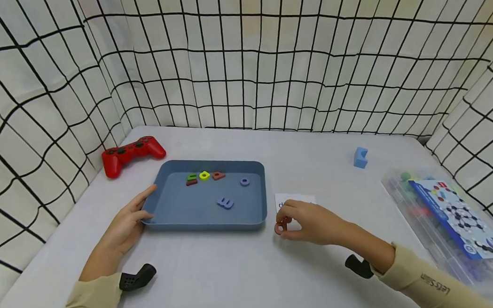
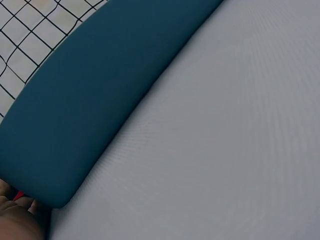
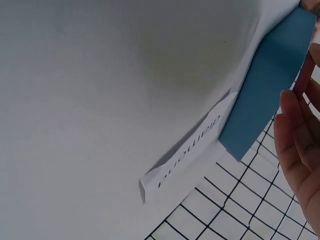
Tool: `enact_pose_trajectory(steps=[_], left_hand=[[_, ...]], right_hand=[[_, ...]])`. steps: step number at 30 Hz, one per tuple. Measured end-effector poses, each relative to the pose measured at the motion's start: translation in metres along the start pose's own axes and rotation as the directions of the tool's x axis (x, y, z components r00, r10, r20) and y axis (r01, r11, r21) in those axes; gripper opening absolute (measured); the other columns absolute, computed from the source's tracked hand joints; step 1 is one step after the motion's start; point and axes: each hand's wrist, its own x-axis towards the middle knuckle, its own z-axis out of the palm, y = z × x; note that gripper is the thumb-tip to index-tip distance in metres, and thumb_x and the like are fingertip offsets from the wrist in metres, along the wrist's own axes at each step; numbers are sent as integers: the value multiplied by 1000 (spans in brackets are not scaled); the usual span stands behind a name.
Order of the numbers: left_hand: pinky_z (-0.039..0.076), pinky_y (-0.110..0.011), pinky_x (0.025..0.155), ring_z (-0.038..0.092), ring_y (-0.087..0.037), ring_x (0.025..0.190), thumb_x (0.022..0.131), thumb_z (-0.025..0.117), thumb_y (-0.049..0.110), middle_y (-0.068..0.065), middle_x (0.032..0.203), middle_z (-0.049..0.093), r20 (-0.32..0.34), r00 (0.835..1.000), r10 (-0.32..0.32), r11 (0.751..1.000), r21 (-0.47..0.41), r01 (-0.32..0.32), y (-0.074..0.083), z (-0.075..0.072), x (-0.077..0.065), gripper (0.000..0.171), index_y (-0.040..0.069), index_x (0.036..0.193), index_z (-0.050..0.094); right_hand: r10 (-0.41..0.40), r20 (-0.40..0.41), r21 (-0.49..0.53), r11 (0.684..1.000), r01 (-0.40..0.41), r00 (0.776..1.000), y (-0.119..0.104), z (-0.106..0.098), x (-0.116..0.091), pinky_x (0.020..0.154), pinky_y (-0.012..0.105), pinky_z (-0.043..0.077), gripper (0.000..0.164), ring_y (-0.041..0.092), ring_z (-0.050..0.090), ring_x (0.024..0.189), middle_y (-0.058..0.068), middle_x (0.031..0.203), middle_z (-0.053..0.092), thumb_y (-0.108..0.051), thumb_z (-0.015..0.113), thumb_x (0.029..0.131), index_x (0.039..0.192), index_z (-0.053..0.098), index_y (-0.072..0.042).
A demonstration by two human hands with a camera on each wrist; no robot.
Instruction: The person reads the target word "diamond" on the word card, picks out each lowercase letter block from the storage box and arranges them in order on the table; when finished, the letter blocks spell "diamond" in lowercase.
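My left hand (image 1: 125,222) grips the left edge of a blue-grey tray (image 1: 204,225), thumb by the near corner; the left wrist view has the tray's side wall (image 2: 90,95) large. Inside lie a green letter (image 1: 191,176), a brown letter (image 1: 191,182), a yellow ring-shaped letter (image 1: 200,175), a reddish letter (image 1: 218,175), a purple ring-shaped letter (image 1: 241,182) and a purple m-like letter (image 1: 225,203). Right of the tray, my right hand (image 1: 312,221) pinches a reddish-brown letter (image 1: 277,229) with a hole. Behind that hand stands a folded white card (image 3: 192,145) printed "diamond".
A red game controller (image 1: 132,154) rests beyond the tray at the left. At the far right is a light blue block (image 1: 360,157). A clear plastic box (image 1: 407,212) with a molecule-picture booklet (image 1: 462,216) occupies the right side. Black wire grid (image 1: 244,55) borders the table.
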Motion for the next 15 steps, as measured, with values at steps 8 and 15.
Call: enact_pose_trajectory(steps=[8,15], left_hand=[[-9,-41,94,-16,-14,122,76,30,-14,2,140,-11,-1,1000,-1,1000,-9,1,1,-1,0,65,11,135,19],[-9,-41,94,-16,-16,122,76,29,-14,1,139,-13,8,1000,-7,1000,-7,7,1,0,0,65,11,135,19]], right_hand=[[-41,70,-26,999,42,997,-9,15,-11,64,13,38,15,1,48,73,-13,81,48,-27,62,73,84,55,-22],[-93,107,-39,994,98,990,-15,24,-13,63,12,35,13,-1,43,72,-12,78,47,-25,63,72,82,56,-21]])
